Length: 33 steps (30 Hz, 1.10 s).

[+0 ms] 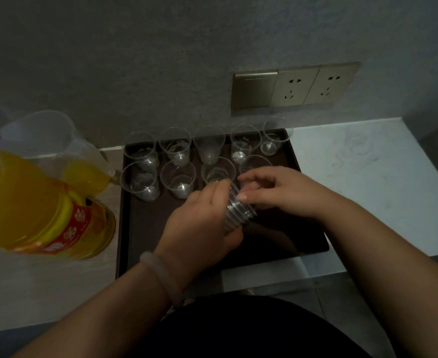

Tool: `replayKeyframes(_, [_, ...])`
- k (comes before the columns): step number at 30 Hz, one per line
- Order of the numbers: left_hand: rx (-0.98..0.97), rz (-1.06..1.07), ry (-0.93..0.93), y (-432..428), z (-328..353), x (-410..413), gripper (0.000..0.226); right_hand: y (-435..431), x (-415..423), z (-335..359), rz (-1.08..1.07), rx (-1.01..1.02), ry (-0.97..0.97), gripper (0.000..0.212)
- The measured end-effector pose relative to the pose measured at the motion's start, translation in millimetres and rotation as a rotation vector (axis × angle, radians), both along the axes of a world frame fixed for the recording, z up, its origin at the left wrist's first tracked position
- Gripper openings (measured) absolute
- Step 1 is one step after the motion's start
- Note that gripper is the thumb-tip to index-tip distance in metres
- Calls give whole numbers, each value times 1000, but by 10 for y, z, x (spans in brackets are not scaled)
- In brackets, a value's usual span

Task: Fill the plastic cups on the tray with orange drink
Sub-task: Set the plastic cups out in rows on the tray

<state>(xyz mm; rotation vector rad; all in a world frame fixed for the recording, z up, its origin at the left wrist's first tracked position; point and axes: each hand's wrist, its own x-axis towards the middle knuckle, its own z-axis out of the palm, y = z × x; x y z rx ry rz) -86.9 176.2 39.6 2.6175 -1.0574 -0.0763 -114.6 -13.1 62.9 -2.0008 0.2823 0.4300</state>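
Fingers (219,191) of the left hand (199,223) curl round a nested cup stack (238,209), the right hand (277,192) pinching its upper end, mid-frame over the dark tray (145,228) on a pale counter (367,177), nine empty cups (177,177) behind, wall sockets (295,86) above, orange drink bottle (45,202) cut off at frame left.

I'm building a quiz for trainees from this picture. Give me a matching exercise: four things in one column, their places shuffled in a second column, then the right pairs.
Things
1. bottle
2. cup stack
3. sockets
4. bracelet

Places
A. on the wall
B. round a wrist
C. left of the tray
D. in the left hand

Pairs: 1-C, 2-D, 3-A, 4-B
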Motion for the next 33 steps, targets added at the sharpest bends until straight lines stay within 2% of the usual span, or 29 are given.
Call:
replayKeyframes(3, [-26,-22,5,-54,17,13,66,-58,9,-26,-69,67,-25,45])
replayKeyframes(6, [-1,-43,21,-74,19,44,70,-172,-1,42,-126,55,-70,40])
replayKeyframes(9, [16,-30,25,-75,23,52,73,-419,-55,197,-277,51,-187,35])
replayKeyframes(11, [29,-16,17,-85,10,52,75,-585,-120,315,-374,-32,-278,33])
replayKeyframes(14, [47,-37,23,-125,-14,56,77,-747,-175,349,-451,-286,-380,32])
replayKeyframes(17, [33,-69,30,-174,-8,56,75,-776,-129,209,-360,-537,-409,44])
replayKeyframes(20, [51,-103,19,-201,-11,58,78,-788,-84,1,-253,-636,-399,53])
replayKeyframes(27, [48,-175,53,-257,35,80,82,-800,-3,-258,-111,-656,-347,68])
replayKeyframes(33, [41,-190,71,-235,19,85,83,-771,55,-348,-18,-671,-301,71])
